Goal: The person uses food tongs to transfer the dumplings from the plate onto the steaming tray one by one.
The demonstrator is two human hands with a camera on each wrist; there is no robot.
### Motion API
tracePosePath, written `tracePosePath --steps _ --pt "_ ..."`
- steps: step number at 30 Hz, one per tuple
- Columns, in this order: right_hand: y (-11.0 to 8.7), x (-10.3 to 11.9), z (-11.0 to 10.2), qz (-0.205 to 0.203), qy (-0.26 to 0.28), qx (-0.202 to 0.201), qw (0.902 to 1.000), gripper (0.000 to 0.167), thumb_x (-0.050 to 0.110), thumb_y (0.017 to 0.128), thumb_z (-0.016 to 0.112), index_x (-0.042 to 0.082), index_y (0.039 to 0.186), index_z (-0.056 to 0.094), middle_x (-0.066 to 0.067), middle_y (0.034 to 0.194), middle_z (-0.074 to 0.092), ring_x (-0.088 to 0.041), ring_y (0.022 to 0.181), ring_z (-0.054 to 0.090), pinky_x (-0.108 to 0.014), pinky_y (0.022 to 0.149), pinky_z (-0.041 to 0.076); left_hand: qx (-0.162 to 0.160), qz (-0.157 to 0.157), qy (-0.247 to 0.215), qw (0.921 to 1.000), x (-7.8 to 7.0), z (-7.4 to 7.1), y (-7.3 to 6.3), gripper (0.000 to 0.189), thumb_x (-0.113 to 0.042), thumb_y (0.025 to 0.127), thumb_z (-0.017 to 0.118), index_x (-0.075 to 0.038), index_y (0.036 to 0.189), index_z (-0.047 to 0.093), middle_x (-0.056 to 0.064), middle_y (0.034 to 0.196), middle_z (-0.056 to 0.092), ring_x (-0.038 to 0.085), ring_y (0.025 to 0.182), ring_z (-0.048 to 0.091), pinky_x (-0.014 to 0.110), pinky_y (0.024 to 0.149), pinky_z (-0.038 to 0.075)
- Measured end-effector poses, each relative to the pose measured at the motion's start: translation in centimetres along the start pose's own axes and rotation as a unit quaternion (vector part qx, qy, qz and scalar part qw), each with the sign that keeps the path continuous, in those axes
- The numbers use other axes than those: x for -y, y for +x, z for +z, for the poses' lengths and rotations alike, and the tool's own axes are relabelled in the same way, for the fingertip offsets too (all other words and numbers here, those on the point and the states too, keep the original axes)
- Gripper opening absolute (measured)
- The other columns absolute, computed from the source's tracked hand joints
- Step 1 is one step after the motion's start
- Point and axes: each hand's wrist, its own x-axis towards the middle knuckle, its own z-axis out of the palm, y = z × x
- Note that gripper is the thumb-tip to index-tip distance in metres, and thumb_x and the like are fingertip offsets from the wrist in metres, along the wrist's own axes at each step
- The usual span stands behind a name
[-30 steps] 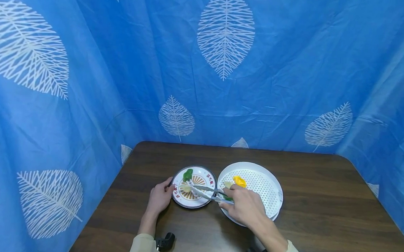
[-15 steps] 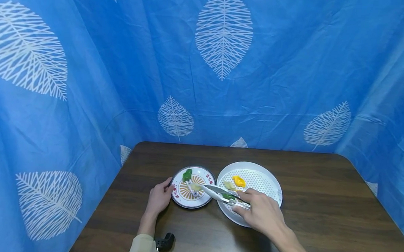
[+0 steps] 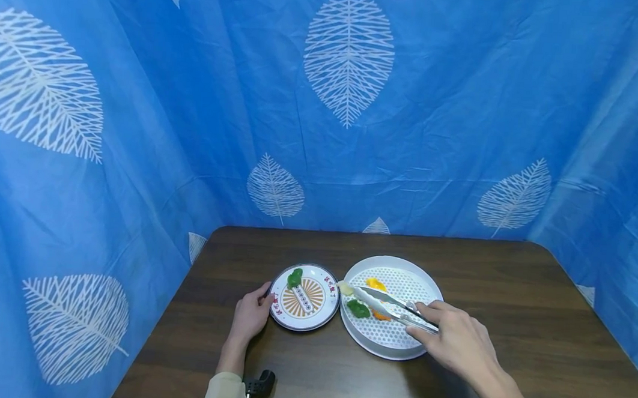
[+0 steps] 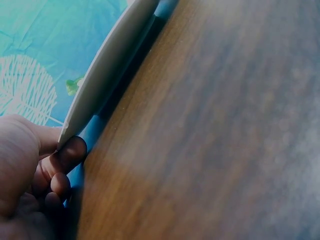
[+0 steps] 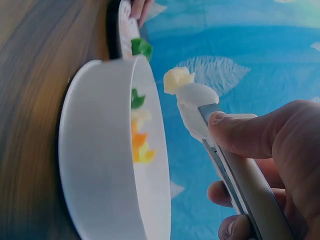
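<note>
In the head view my left hand (image 3: 251,313) grips the left rim of a small patterned plate (image 3: 321,313). The left wrist view shows the thumb above the rim and fingers curled beneath the plate (image 4: 107,65). A green dumpling-like piece (image 3: 295,278) lies on it. My right hand (image 3: 460,341) holds metal tongs (image 3: 400,311) with whitish tips. Pinched at those tips is a pale yellow dumpling-like piece (image 5: 177,80), raised above the near-left rim of a round white perforated tray (image 3: 381,346). Inside that tray lie green (image 3: 358,309), yellow (image 3: 375,284) and orange (image 3: 380,316) pieces.
Plate and tray stand side by side on a dark wooden table (image 3: 509,293). Blue cloth (image 3: 437,109) with white leaf prints hangs behind and at both sides. A black wrist device (image 3: 260,385) sits at the left sleeve.
My right hand has moved right and drawn the tongs, with the pale yellow piece, from over the plate to the tray's left rim. The left hand stays at the plate.
</note>
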Motion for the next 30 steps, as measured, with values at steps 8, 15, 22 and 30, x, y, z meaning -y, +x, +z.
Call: tracePosePath --steps 8,15,22,30 --pt "-0.8 -2.7 -1.0 0.016 -0.012 -0.001 0.9998 0.061 0.052 0.083 0.081 0.014 0.130 0.073 -0.010 0.119 0.073 -0.023 0.084 0.065 -0.042 0.060 0.049 -0.001 -0.011 -0.006 0.9999 -0.1 -0.1 0.0 0.049 -0.028 0.105 0.058 -0.013 0.152 0.052 0.000 0.069 0.049 0.017 0.062 0.049 0.032 0.061 0.039" --pt "-1.5 -4.8 -1.5 0.016 -0.029 -0.018 0.9993 0.062 0.056 0.084 0.078 0.015 0.129 0.074 -0.005 0.118 0.073 -0.036 0.097 0.071 -0.051 0.061 0.050 0.005 -0.019 -0.012 0.9997 -0.2 0.1 -0.1 0.050 -0.028 0.105 0.058 -0.014 0.153 0.051 0.000 0.068 0.049 0.018 0.061 0.049 0.032 0.061 0.041" --pt "-2.0 -6.6 -1.9 0.024 -0.044 -0.014 0.9986 0.064 0.058 0.082 0.079 0.016 0.130 0.073 -0.004 0.117 0.073 -0.033 0.092 0.071 -0.049 0.057 0.047 0.002 -0.013 -0.009 0.9999 -0.3 0.1 -0.1 0.049 -0.028 0.105 0.058 -0.014 0.152 0.052 0.000 0.067 0.049 0.017 0.060 0.049 0.032 0.060 0.040" --pt "-1.9 -7.4 -2.0 0.023 -0.057 0.011 0.9980 0.064 0.056 0.083 0.079 0.012 0.129 0.073 -0.008 0.117 0.073 -0.027 0.087 0.068 -0.048 0.057 0.047 0.003 -0.012 -0.011 0.9999 -0.1 0.0 -0.2 0.049 -0.028 0.105 0.058 -0.014 0.152 0.052 0.000 0.068 0.049 0.017 0.060 0.049 0.031 0.059 0.039"
